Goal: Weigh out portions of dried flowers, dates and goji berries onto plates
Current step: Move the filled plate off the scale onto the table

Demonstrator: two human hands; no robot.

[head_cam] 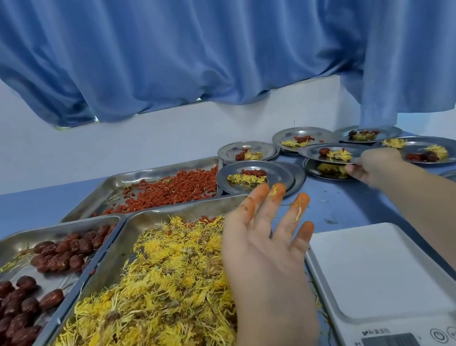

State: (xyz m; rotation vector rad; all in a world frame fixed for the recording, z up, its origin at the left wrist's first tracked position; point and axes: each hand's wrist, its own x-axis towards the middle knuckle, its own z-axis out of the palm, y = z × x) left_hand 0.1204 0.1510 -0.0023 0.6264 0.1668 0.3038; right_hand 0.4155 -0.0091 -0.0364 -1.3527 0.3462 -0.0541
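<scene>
At far left, dates (17, 310) are lying in a tray (1, 250), with dried flowers (141, 314) beside them and goji berries (169, 193) behind. The left hand (263, 245) is hovering flat, fingers spread (tips stained orange), holding nothing. Beyond the scale (388, 275), the right hand (378, 167) is pinching a filled plate (312, 150) by its rim.

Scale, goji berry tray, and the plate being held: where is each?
scale (381, 265), head view, middle of its white platform.
goji berry tray (160, 172), head view, bare far wall.
held plate (311, 151), head view, bare left part.
</scene>
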